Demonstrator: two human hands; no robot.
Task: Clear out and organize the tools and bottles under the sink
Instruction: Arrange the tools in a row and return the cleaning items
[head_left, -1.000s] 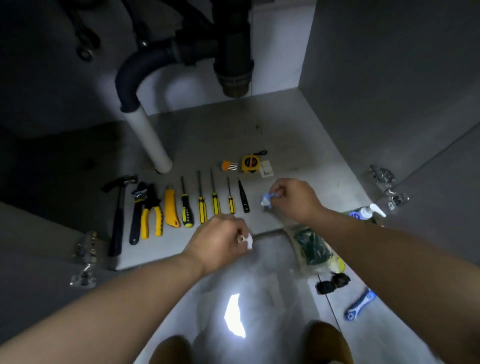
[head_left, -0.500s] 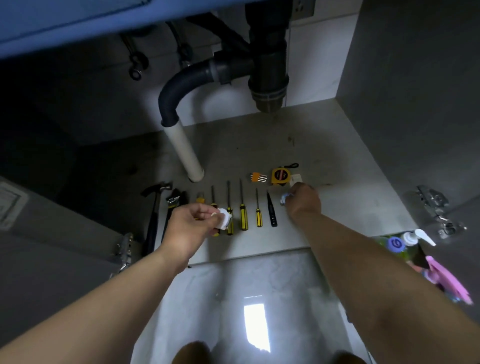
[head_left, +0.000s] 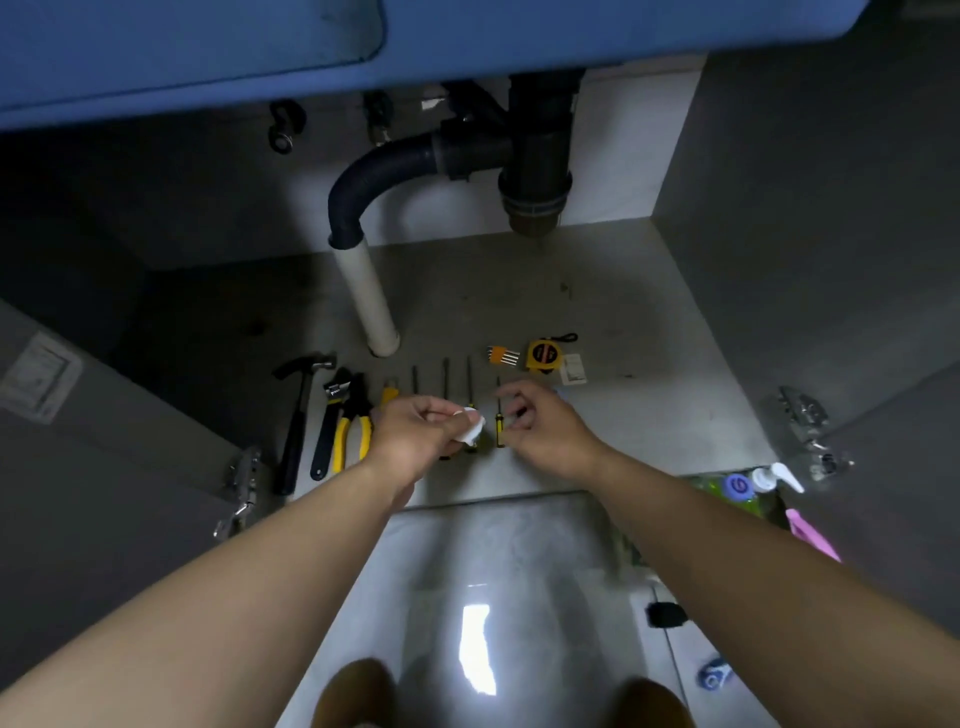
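Note:
On the cabinet floor (head_left: 623, 312) a row of tools lies side by side: a hammer (head_left: 300, 415), a black wrench (head_left: 329, 421), yellow pliers (head_left: 353, 428), a yellow knife (head_left: 389, 393) and several screwdrivers (head_left: 445, 374). Behind them sit orange hex keys (head_left: 501, 355), a yellow tape measure (head_left: 543, 355) and a white packet (head_left: 573, 370). My left hand (head_left: 415, 434) pinches a small white roll (head_left: 471, 425) above the screwdriver handles. My right hand (head_left: 543, 428) hovers close beside it, fingers curled round a small blue-white item that is mostly hidden.
A white drain pipe (head_left: 370, 301) and a black trap (head_left: 535, 171) stand behind the tools. Bottles (head_left: 737, 488), among them a pump dispenser (head_left: 774, 475), cluster on the floor at right with a pink thing (head_left: 810, 535). Door hinges (head_left: 802, 415) flank the opening. A black object (head_left: 665, 614) lies on the tiles.
My view has tilted up, bringing the blue sink edge in. My right hand pulled back from near the tape measure toward my left hand; both now meet over the screwdrivers.

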